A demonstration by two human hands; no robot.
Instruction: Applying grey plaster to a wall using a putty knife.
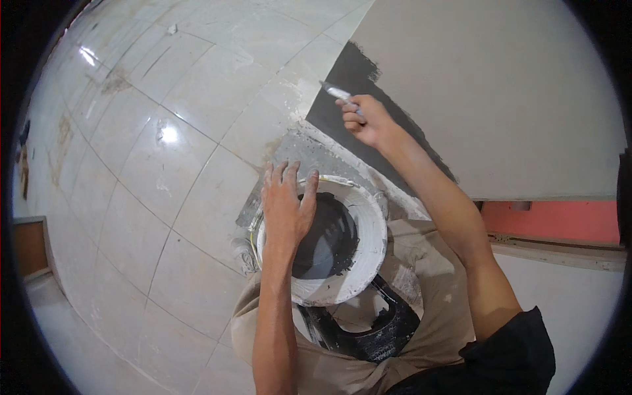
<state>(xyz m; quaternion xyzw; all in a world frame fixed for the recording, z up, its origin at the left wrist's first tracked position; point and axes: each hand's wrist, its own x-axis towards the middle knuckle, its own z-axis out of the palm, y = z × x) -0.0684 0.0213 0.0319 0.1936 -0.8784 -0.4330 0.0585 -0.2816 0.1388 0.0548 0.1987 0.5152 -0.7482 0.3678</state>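
Note:
My right hand (365, 122) grips a paintbrush (337, 90) with a silver ferrule, its tip near the left edge of a dark gray painted band (382, 135) along the beige wall (494, 79). My left hand (284, 197) is open, fingers apart, over the far left rim of a white bucket (365, 230) with dark gray material inside; whether it touches the rim is unclear. The bucket stands between my legs (434, 283), with a black plastic object (362, 339), perhaps a stool, below it on the near side.
A pale tiled floor (164, 197) with stains and small debris (172, 29) spreads to the left. A rough gray strip (296, 148) runs along the wall's base. A pink surface (553, 220) and ledge (559, 257) are at right. A brown panel (29, 243) sits at far left.

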